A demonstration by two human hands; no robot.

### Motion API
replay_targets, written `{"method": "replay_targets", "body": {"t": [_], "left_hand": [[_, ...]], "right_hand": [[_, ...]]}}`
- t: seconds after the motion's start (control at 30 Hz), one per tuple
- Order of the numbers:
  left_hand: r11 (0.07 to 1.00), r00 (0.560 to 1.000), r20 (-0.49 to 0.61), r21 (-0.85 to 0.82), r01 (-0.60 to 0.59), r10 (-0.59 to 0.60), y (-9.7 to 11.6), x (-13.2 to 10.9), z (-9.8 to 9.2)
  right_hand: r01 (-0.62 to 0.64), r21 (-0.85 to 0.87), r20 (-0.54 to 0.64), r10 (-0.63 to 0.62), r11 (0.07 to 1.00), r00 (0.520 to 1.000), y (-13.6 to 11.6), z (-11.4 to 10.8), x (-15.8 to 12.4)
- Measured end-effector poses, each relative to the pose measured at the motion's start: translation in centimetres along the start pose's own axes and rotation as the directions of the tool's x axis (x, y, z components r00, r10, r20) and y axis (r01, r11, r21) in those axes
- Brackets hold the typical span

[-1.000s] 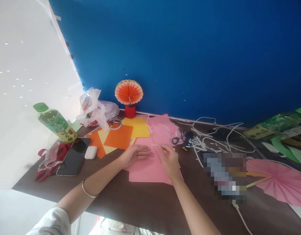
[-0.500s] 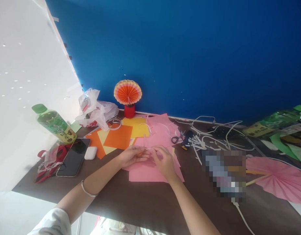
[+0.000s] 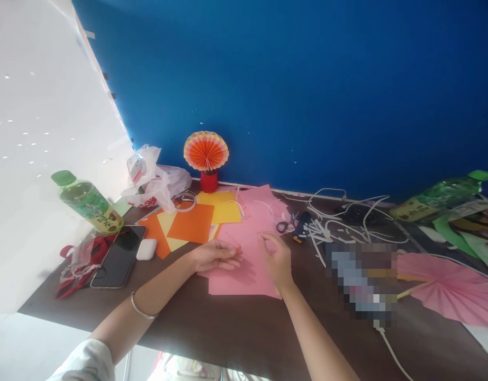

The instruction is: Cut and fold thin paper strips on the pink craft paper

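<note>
My left hand [image 3: 217, 255] is closed in a pinch above the pink paper [image 3: 236, 283]. A small reddish-orange bit [image 3: 238, 248] shows at its fingertips, too small and blurred to name. To the right, also over the pink sheets, my right hand [image 3: 276, 260] has thumb and forefinger pressed together. What they hold, if anything, I cannot make out. A gap lies between the two hands. Orange paper [image 3: 191, 223] and yellow paper [image 3: 224, 206] lie beyond my left hand. Scissors [image 3: 287, 223] rest beyond my right hand.
A round pleated paper fan [image 3: 206, 152] stands on a red holder [image 3: 209, 181] by the blue wall. On the left are a green bottle [image 3: 89, 206], a phone [image 3: 119, 256] and a white case [image 3: 146, 249]. White cables [image 3: 367, 222] and a pink pleated fan [image 3: 454, 291] occupy the right.
My hands have moved apart; the right one has drawn away to the right. The thin pale strip upright by my left fingertips no longer shows there clearly.
</note>
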State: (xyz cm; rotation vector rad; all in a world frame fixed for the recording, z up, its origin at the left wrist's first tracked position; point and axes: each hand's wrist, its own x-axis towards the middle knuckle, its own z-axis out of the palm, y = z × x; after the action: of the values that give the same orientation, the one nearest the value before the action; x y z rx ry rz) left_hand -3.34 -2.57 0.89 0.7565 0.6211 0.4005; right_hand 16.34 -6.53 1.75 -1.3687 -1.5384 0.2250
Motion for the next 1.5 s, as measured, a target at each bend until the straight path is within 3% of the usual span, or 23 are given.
{"method": "replay_targets", "body": {"t": [0.3,0.53,0.67,0.77,0.87,0.93,1.0,1.07,1.17,1.23,1.3,1.33,1.4,1.43,1.5], "left_hand": [[0.989,0.983,0.112,0.041,0.141,-0.145,-0.1,-0.4,0.4],[0.985,0.975,0.144,0.060,0.164,-0.172,0.0,-0.5,0.3],[0.982,0.964,0.189,0.075,0.175,-0.186,-0.2,-0.5,0.0],[0.979,0.952,0.237,0.107,0.173,-0.194,-0.3,-0.6,-0.3],[0.980,0.942,0.276,0.116,0.162,-0.189,-0.3,-0.8,-0.3],[0.981,0.941,0.284,0.116,0.158,-0.185,-0.2,-0.9,-0.2],[0.981,0.943,0.278,0.113,0.156,-0.182,-0.1,-1.0,-0.1],[0.982,0.946,0.268,0.107,0.158,-0.181,0.0,-1.0,0.0],[0.981,0.948,0.262,0.109,0.157,-0.181,0.0,-0.9,-0.1],[0.982,0.949,0.260,0.108,0.156,-0.179,-0.1,-0.9,-0.2],[0.983,0.950,0.257,0.097,0.156,-0.176,-0.1,-0.9,-0.2],[0.983,0.951,0.255,0.092,0.156,-0.175,-0.1,-1.0,-0.2],[0.984,0.952,0.254,0.087,0.155,-0.172,-0.1,-1.1,-0.1],[0.984,0.951,0.257,0.092,0.154,-0.173,0.0,-1.1,-0.1],[0.982,0.947,0.269,0.108,0.153,-0.177,0.0,-1.1,0.0]], "right_hand": [[-0.129,-0.016,-0.123,0.126,0.992,0.984,1.4,-1.3,0.9],[-0.302,0.003,-0.280,0.291,0.953,0.915,4.4,-3.4,2.0],[-0.370,0.053,-0.438,0.355,0.927,0.826,6.8,-4.4,2.5],[-0.404,0.181,-0.552,0.433,0.897,0.713,8.6,-4.9,2.8],[-0.398,0.382,-0.599,0.551,0.834,0.581,10.0,-5.6,3.1],[-0.391,0.424,-0.598,0.577,0.817,0.556,10.5,-6.2,3.2],[-0.440,0.303,-0.565,0.531,0.845,0.631,10.5,-6.6,3.1],[-0.475,0.035,-0.506,0.425,0.879,0.750,9.7,-6.6,2.9],[-0.381,-0.266,-0.446,0.237,0.886,0.863,7.0,-5.9,2.5],[-0.271,-0.251,-0.365,0.169,0.929,0.916,4.5,-4.8,2.0],[-0.279,-0.075,-0.115,0.270,0.957,0.956,1.9,-3.4,1.2],[-0.372,0.026,0.077,0.369,0.928,0.926,0.7,-2.6,0.8],[-0.620,0.144,0.440,0.511,0.771,0.738,-1.2,-1.2,0.0],[-0.712,0.184,0.538,0.537,0.678,0.650,-2.0,-0.5,-0.4],[-0.781,0.285,0.590,0.540,0.556,0.600,-2.9,0.5,-0.8]]}}
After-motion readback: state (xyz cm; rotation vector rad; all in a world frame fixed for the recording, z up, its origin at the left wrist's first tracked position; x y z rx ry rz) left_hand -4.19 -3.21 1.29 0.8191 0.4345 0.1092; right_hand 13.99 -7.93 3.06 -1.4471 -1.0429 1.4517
